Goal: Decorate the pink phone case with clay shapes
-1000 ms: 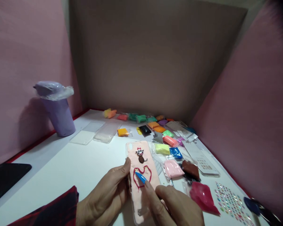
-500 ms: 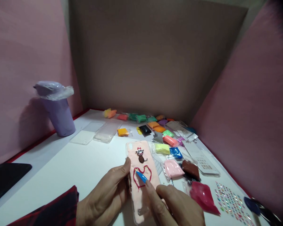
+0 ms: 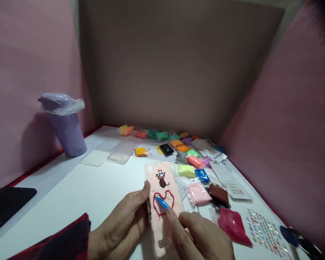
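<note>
My left hand is closed around the left edge of a phone case covered in pale pink clay. Near the top of the case sits a small clay cat with a white head and brown body. Below it is a red clay heart outline with tiny yellowish bits at its upper lobes. My right hand grips a blue pointed clay tool, whose tip rests at the heart's upper left. Most of the tool's handle is hidden by the fingers.
Packets of coloured clay lie to the right and back, including a pink packet and a magenta one. A gem sticker sheet and scissors are at right. Clear cases and a purple bin stand left.
Almost nothing differs. The blue tool's tip has shifted very slightly at the heart's upper left; my left hand and the case stay in place.
</note>
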A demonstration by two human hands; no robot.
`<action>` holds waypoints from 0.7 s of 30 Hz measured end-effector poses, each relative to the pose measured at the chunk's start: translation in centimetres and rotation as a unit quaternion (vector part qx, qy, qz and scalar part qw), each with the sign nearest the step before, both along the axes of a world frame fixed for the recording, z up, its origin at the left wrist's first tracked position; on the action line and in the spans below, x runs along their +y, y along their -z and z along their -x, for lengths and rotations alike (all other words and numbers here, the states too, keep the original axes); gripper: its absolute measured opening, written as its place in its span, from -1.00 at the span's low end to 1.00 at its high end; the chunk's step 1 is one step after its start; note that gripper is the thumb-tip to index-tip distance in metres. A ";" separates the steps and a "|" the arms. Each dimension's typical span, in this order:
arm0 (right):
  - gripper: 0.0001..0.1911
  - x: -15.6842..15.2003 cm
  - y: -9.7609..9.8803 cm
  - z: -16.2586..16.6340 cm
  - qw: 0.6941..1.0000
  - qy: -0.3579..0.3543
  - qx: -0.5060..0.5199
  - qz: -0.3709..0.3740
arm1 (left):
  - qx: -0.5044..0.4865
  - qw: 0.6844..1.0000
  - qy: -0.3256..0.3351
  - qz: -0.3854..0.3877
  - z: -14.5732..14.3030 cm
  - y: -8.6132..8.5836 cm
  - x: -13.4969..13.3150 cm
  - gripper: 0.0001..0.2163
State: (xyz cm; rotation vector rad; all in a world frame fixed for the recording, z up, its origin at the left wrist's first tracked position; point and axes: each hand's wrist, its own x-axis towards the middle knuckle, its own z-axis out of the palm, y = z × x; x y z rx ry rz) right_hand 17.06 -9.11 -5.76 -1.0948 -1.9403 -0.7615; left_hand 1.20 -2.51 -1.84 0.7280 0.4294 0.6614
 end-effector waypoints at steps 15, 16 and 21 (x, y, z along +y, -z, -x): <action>-0.68 0.1 0.0 -0.1 1.000 -0.001 -0.014 0.000 | -0.016 1.000 -0.008 0.000 0.1 0.0 -0.1 -0.71; -0.68 0.1 -0.1 -0.3 1.000 -0.010 -0.028 0.005 | -0.015 1.000 -0.008 0.002 0.1 0.0 -0.1 -0.71; -0.67 -0.1 -0.3 -0.8 0.998 -0.015 -0.048 0.023 | -0.014 1.000 -0.006 0.015 0.0 -0.3 -0.1 -0.73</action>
